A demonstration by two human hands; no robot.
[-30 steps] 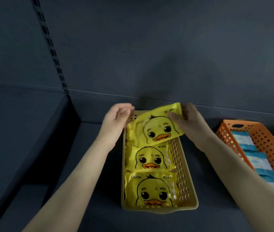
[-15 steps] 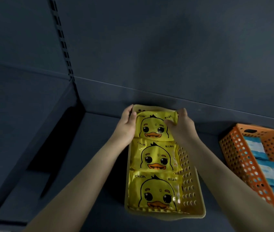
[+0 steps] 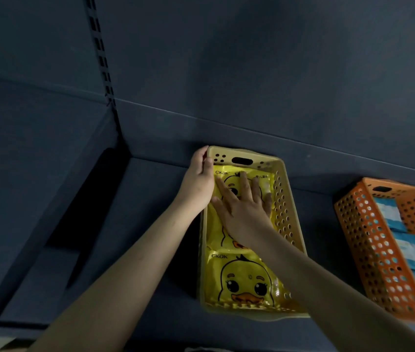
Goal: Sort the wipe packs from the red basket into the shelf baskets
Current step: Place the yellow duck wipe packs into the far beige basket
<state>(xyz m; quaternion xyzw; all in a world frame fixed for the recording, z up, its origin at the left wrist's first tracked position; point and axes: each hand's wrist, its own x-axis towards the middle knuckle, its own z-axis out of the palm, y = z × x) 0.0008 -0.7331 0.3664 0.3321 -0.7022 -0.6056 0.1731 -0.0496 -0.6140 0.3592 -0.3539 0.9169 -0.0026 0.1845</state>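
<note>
Since half a second ago the right hand went from pinching the far duck pack at its right edge to lying flat on it, fingers straight and spread, palm down, holding nothing. Pack is fully down in the tan basket, at its far end, directly under those fingers. Left hand grips the basket's far-left corner, thumb over the rim, touching the pack's left edge. Middle duck pack mostly hidden under right palm and wrist. Near duck pack fills the basket's front end, face up, partly crossed by right forearm. Basket sits on the dark shelf, against the back panel. Orange basket well to the right, blue-white packs inside. Slotted upright far left.
</note>
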